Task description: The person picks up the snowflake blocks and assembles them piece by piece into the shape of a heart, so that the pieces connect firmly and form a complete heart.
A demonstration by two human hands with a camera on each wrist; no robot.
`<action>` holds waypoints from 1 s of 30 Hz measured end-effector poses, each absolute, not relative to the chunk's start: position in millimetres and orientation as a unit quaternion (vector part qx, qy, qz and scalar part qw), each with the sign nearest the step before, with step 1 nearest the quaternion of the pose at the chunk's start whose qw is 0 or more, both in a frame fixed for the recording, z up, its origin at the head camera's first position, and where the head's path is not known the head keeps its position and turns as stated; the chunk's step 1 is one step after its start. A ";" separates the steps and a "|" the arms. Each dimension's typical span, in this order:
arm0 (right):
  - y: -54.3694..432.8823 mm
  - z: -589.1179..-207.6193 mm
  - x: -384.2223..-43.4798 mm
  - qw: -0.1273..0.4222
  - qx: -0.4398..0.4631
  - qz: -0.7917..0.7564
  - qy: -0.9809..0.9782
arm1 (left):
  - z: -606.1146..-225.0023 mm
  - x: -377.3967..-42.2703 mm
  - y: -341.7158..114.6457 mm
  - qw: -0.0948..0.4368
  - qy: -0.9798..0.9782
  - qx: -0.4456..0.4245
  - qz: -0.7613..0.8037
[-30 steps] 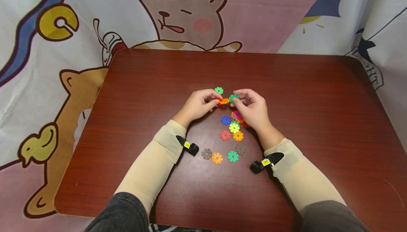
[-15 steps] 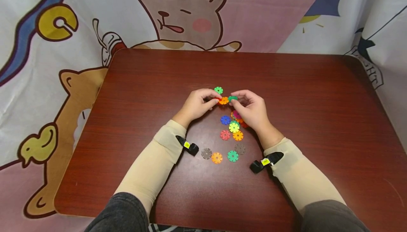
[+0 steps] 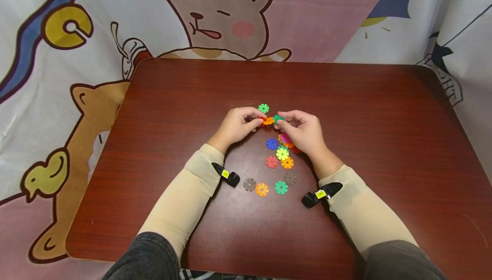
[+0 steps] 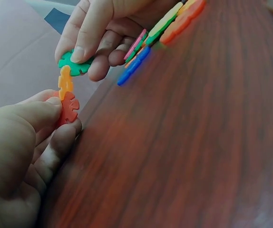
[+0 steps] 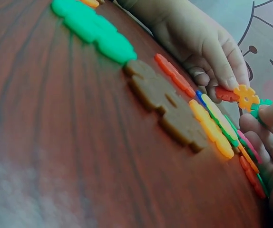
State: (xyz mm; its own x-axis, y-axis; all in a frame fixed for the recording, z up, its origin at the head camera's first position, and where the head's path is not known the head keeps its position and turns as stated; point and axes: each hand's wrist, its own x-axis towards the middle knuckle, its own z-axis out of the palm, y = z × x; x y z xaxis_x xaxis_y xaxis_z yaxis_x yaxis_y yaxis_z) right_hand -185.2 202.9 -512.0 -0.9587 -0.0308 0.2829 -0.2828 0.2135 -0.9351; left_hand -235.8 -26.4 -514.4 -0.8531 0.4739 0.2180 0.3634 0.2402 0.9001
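Observation:
Above the table, my left hand (image 3: pixel 238 125) pinches a red notched plastic disc (image 4: pixel 70 110) between thumb and fingers. An orange notched disc (image 5: pixel 246 98) is slotted into the red one and sticks out to the right. My right hand (image 3: pixel 306 132) pinches a green notched disc (image 4: pixel 73 64) by its far side. The green disc's edge meets the orange disc; whether their slots are engaged I cannot tell. Fingers cover part of the red and green discs.
A loose green disc (image 3: pixel 263 108) lies just beyond the hands. Nearer are a blue disc (image 3: pixel 272 144), an overlapping yellow-green disc (image 3: pixel 282 154), a pinkish-red disc (image 3: pixel 271 162) and several others. A grey disc (image 3: pixel 249 184) lies closer to the front of the brown table (image 3: pixel 153 164).
My right hand has shifted slightly left, bringing the green disc against the orange one; a small gap showed between them earlier. The green and orange discs have also turned. The loose discs lie as before.

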 end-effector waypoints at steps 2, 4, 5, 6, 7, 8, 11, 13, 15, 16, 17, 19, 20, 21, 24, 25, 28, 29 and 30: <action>202.9 -511.6 -184.5 0.094 0.096 0.620 -0.773 | -513.6 -235.7 -26.3 0.053 0.788 0.267 0.553; 203.4 -511.6 -184.3 0.088 0.092 0.620 -0.774 | -513.0 -235.6 -26.2 0.057 0.789 0.269 0.549; 203.8 -511.5 -184.2 0.084 0.091 0.619 -0.776 | -512.7 -235.8 -26.1 0.058 0.791 0.270 0.547; 204.1 -511.3 -183.9 0.080 0.090 0.618 -0.777 | -512.5 -236.0 -26.1 0.060 0.792 0.270 0.545; 204.5 -511.2 -184.0 0.076 0.090 0.617 -0.778 | -512.4 -235.9 -26.3 0.062 0.793 0.270 0.543; 204.9 -511.2 -184.2 0.073 0.092 0.615 -0.780 | -512.4 -236.0 -26.6 0.063 0.793 0.270 0.542; 204.6 -510.3 -184.1 0.068 0.105 0.598 -0.792 | -512.1 -235.9 -27.4 0.064 0.794 0.274 0.539; 204.2 -509.6 -184.1 0.071 0.113 0.589 -0.797 | -511.8 -235.8 -27.8 0.062 0.794 0.278 0.538; 203.5 -509.3 -183.9 0.075 0.117 0.584 -0.799 | -511.4 -235.7 -27.7 0.062 0.792 0.281 0.538; 203.5 -509.2 -183.9 0.077 0.117 0.586 -0.798 | -511.4 -235.8 -27.4 0.064 0.790 0.281 0.541; 203.2 -509.4 -184.1 0.077 0.117 0.589 -0.796 | -511.5 -236.0 -27.1 0.065 0.790 0.280 0.542; 202.8 -510.6 -184.7 0.080 0.117 0.592 -0.793 | -511.4 -236.3 -26.3 0.070 0.787 0.278 0.546; 202.7 -511.3 -185.0 0.082 0.117 0.589 -0.796 | -511.0 -236.3 -26.0 0.072 0.787 0.278 0.547; 202.9 -511.6 -185.3 0.087 0.116 0.583 -0.800 | -510.8 -236.5 -25.5 0.073 0.786 0.279 0.547; 202.6 -512.8 -186.1 0.103 0.124 0.549 -0.820 | -509.9 -236.8 -26.0 0.073 0.790 0.292 0.535; 202.4 -512.9 -186.0 0.108 0.129 0.539 -0.826 | -509.8 -236.7 -26.5 0.073 0.792 0.298 0.528; 202.1 -513.8 -186.1 0.114 0.147 0.521 -0.833 | -509.8 -236.4 -27.9 0.078 0.798 0.316 0.508; 202.2 -513.9 -186.5 0.113 0.154 0.521 -0.832 | -509.5 -236.3 -28.3 0.081 0.799 0.319 0.503; 202.4 -514.1 -187.0 0.112 0.159 0.523 -0.830 | -509.3 -236.3 -28.6 0.083 0.800 0.321 0.500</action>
